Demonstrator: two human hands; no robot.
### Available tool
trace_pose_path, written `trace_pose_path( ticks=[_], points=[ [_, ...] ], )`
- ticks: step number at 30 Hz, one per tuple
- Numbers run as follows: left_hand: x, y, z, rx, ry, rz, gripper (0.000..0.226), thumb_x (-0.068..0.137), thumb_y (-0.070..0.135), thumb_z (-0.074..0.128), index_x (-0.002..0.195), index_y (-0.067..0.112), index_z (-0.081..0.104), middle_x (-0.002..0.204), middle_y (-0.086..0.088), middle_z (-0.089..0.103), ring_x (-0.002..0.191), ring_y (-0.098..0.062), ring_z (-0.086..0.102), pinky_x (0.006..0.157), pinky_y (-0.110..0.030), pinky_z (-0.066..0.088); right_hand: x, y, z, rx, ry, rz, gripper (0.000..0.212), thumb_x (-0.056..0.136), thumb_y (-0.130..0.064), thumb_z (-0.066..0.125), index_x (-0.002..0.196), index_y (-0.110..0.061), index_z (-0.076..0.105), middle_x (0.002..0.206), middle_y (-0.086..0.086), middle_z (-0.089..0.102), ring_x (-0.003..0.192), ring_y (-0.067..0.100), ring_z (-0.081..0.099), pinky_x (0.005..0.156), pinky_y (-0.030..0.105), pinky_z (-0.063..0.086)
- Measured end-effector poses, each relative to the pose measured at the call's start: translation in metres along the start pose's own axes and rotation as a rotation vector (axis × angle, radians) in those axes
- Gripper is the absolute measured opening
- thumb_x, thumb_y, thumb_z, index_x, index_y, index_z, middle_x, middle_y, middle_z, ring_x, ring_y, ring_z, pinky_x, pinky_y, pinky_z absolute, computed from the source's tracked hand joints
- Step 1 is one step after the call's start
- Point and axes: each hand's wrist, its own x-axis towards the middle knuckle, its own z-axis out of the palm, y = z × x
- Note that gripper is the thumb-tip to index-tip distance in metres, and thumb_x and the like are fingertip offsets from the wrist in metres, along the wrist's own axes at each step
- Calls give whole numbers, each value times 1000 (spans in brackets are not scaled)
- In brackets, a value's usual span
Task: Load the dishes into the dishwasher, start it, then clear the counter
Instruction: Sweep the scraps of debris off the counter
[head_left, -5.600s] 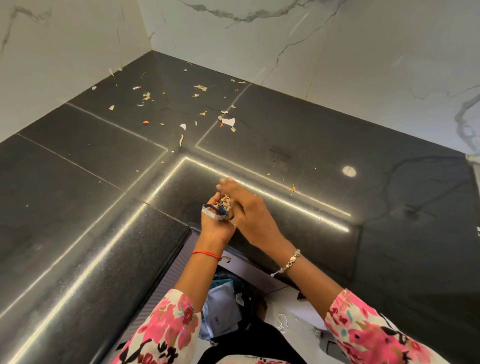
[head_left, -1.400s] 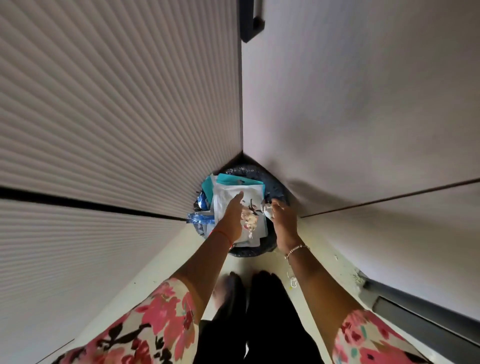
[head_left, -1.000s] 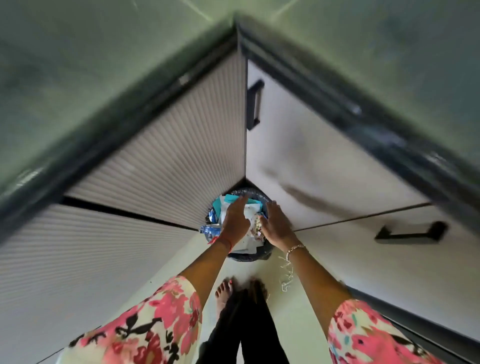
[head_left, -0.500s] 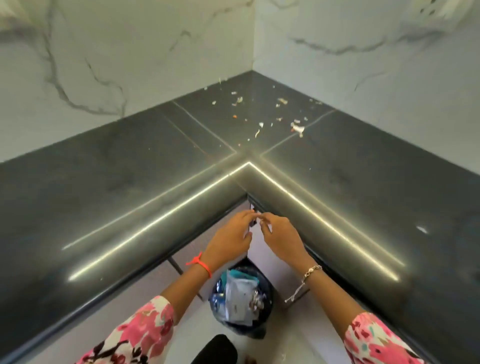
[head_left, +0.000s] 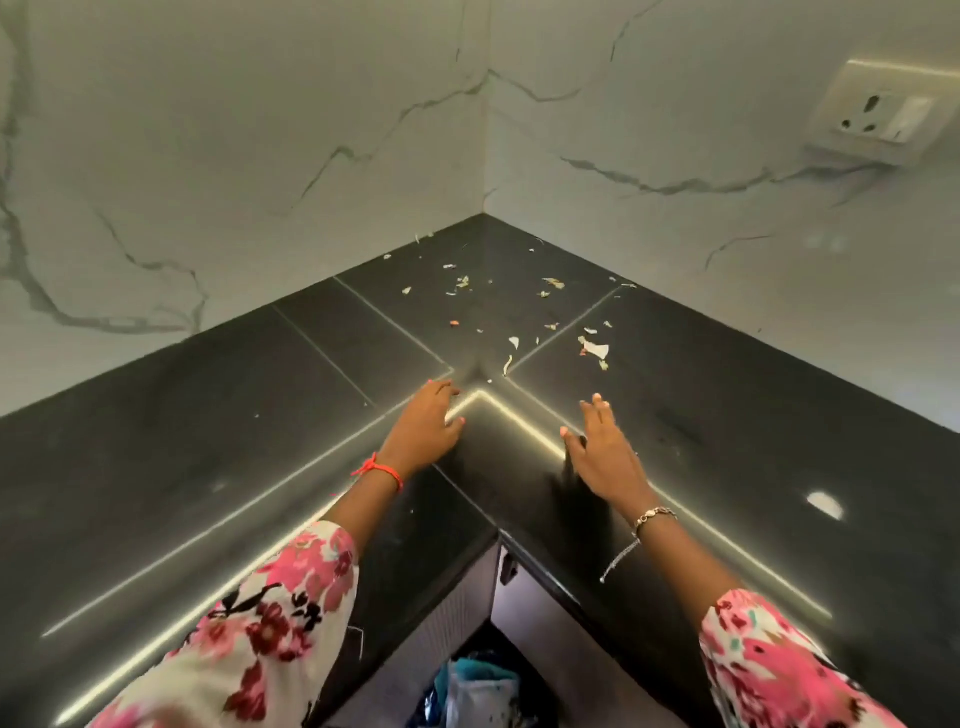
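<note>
Hands — left hand (head_left: 426, 423), right hand (head_left: 605, 452) — open, empty.

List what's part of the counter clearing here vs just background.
In play:
scraps strewn in the corner
counter
left hand, open, empty
right hand, open, empty
bin below the counter edge

Background:
wall socket
marble walls
cabinet fronts

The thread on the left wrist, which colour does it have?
The thread is orange-red, tied just behind the left hand. The head view, the only one, shows it clearly.
</note>
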Motion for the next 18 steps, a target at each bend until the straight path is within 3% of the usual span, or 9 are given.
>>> trace_pose_path(
  ticks=[6, 10, 13, 16, 18],
  points=[
    [86, -52, -7, -33, -35, -34, 51, 95, 15, 50, 141, 1, 34, 155, -13, 23, 147, -24, 12, 117, -27, 6, 76, 21, 1, 17, 83, 179, 66, 98, -35, 41, 148, -1, 13, 157, 16, 2, 146, 27, 0, 118, 35, 5],
    [132, -76, -11, -46, -10, -30, 49, 96, 15, 49, 141, 0, 35, 155, -14, 23, 146, -23, 12, 116, -24, 3, 125, 39, 2, 64, 102, 321, 72, 98, -43, 36, 149, -1, 6, 158, 14, -2, 146, 25, -3, 120, 39, 2],
    [168, -95, -12, -33, 14, -68, 52, 97, 19, 48, 143, 0, 31, 157, -12, 18, 147, -23, 9, 119, -30, 7, 166, 41, 9, 19, 139, 371, 71, 98, -45, 33, 149, -2, 7, 158, 13, 3, 147, 24, 1, 120, 40, 0],
    [194, -106, -9, -41, 69, -89, 51, 97, 21, 49, 142, 2, 33, 156, -11, 21, 147, -25, 10, 120, -35, 8, 186, 19, 22, -62, 105, 140, 66, 97, -47, 35, 147, -7, 19, 154, 9, 22, 143, 22, 19, 119, 41, 9],
    [211, -111, -6, -31, 67, -103, 51, 97, 23, 49, 142, 4, 33, 156, -10, 21, 147, -25, 10, 120, -39, 10, 196, 8, 26, 120, -31, -80, 56, 95, -49, 37, 144, -23, 29, 149, -7, 31, 136, 10, 29, 117, 36, 18]
  ],
)
